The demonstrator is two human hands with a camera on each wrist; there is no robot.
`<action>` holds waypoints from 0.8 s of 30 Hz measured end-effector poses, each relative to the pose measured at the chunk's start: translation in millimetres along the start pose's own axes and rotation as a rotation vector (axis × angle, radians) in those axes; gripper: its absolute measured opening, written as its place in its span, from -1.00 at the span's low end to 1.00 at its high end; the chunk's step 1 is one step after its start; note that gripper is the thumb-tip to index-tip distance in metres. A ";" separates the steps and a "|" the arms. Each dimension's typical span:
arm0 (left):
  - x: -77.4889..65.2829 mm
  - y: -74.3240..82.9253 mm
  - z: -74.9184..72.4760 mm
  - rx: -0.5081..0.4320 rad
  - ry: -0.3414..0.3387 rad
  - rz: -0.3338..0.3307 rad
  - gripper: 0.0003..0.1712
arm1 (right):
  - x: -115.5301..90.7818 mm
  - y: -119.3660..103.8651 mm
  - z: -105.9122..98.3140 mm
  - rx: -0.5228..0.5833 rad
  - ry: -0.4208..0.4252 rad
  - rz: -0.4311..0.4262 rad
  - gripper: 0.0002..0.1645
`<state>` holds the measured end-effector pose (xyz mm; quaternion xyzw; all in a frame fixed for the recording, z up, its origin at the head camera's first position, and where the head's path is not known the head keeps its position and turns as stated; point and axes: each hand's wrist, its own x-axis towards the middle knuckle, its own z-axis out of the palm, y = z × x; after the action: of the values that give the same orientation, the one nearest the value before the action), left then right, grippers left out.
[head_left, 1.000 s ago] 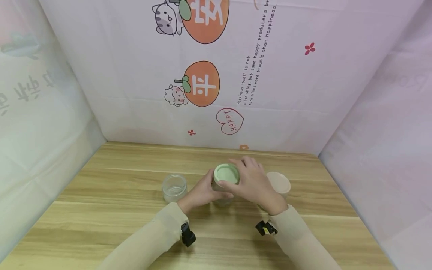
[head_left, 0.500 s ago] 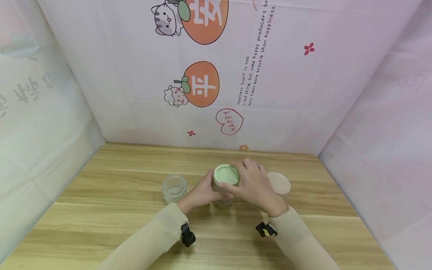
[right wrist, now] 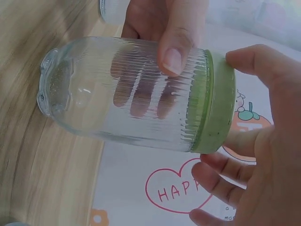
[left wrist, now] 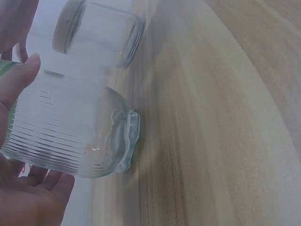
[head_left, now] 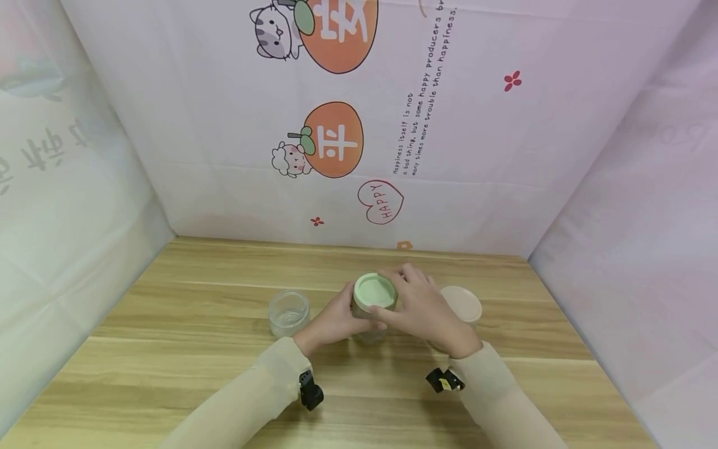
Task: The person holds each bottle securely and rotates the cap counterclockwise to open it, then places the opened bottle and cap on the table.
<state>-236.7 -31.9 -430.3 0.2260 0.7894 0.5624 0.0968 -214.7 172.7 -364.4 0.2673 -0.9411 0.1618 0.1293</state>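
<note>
A ribbed clear glass jar with a green lid is upright between both hands, in the middle of the head view. My left hand grips the jar's side, its fingers visible through the glass in the right wrist view. With thumb and fingertips, my right hand holds the rim of the green lid. The jar's lumpy glass base shows close over the table in the left wrist view. Through the glass I see no contents.
To the left stands a lidless clear glass jar. Partly behind my right hand is another glass jar with a cream-pink lid. The wooden table meets printed white cloth walls at the back and sides.
My right hand has shifted slightly around the lid's rim. The jar, my left hand and the other two jars hold nearly the same places.
</note>
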 end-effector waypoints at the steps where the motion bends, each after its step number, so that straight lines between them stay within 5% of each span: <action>1: 0.3 0.1 0.0 -0.001 0.001 0.000 0.10 | 0.1 0.2 -0.9 0.015 -0.010 -0.002 -0.11; 18: 0.4 -0.2 -0.2 -0.009 -0.017 0.010 0.12 | 6.8 5.3 2.6 0.244 -0.098 -0.105 -0.14; 24: 0.4 0.2 -0.9 -0.035 -0.017 0.020 0.11 | 11.6 13.5 6.7 0.415 -0.158 -0.128 -0.12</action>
<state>-237.4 -32.3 -429.8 0.2369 0.7762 0.5754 0.1018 -232.7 175.7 -369.9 0.3594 -0.8759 0.3218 0.0077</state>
